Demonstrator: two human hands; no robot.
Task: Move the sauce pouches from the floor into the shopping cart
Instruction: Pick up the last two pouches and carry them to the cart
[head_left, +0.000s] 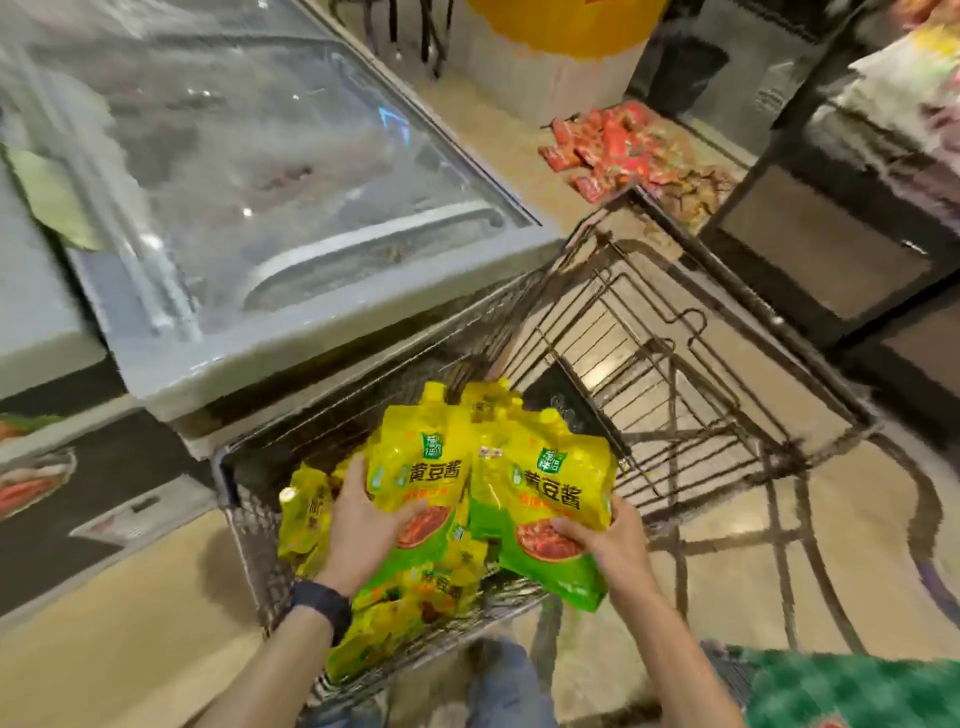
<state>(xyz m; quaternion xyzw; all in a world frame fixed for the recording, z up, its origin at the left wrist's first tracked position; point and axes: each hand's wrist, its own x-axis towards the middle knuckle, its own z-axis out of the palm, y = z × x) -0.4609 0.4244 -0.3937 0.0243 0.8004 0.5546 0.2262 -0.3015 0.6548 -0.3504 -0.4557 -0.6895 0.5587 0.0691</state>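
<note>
Over the near end of the wire shopping cart I hold two bunches of yellow-green sauce pouches. My left hand, with a dark watch on the wrist, grips the left bunch of pouches. My right hand grips the right bunch of pouches by its lower edge. Below them, several more yellow pouches lie piled in the cart's near end. On the floor beyond the cart lies a heap of red sauce pouches.
A glass-topped chest freezer stands close on the cart's left. Dark shelving with packaged goods runs along the right. A yellow and white stand is at the back. Tan floor shows on both sides of the cart.
</note>
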